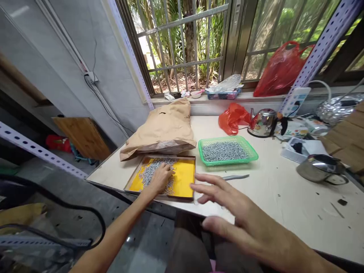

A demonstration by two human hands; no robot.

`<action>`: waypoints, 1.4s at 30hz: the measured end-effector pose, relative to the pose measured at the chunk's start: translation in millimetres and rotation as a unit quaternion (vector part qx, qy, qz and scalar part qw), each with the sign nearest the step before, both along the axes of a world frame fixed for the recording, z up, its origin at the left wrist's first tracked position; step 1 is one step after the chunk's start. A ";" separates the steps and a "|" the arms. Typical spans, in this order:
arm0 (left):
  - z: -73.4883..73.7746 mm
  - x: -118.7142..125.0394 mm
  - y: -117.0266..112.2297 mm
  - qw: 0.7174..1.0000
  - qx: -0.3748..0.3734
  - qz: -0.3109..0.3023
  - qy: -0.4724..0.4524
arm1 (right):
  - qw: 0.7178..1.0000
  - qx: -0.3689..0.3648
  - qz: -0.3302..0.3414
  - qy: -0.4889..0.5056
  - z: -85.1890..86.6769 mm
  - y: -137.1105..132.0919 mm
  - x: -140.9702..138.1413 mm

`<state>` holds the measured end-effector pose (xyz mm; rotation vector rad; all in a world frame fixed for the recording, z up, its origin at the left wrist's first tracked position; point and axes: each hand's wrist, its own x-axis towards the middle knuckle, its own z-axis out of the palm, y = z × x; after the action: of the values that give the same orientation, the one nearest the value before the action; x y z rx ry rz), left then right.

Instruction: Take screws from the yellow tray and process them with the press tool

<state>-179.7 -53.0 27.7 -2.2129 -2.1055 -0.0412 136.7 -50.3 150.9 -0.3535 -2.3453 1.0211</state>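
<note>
My left hand [162, 178] reaches into a shallow tray [194, 178] with a yellow bottom, on a pile of small silver metal pieces [152, 170] that look like screws. Its fingers are curled down into the pile; what lies under them is hidden. My right hand [236, 208] hovers nearer the camera, right of the tray, fingers spread and nothing in them. Beyond it stands a green plastic basket [206, 163] holding a layer of similar small metal pieces [224, 151]. A grey, slim, curved tool [236, 177] lies on the table, partly behind my right hand.
A large brown paper sack [162, 127] rests behind the tray, close to its back edge. Farther right are a red plastic bag [233, 118], a kettle [263, 123], a metal pot [320, 168] and a white box [294, 149]. Barred windows back the table [267, 197].
</note>
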 end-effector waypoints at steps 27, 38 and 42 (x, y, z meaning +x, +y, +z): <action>-14.8 144.3 34.0 0.791 -0.188 0.188 -0.552 | 0.913 0.192 -0.277 -0.230 -193.9 69.6 66.0; -39.1 158.7 53.3 0.766 -0.241 0.241 -0.544 | 0.910 0.191 -0.275 -0.245 -198.3 77.9 68.6; -41.8 155.5 57.4 0.780 -0.284 0.219 -0.513 | 0.912 0.190 -0.269 -0.246 -197.8 80.4 70.0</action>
<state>-24.2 4.5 -14.1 -2.0826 -3.5862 -0.8775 206.7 30.1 -46.9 -1.1274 -2.5669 0.2116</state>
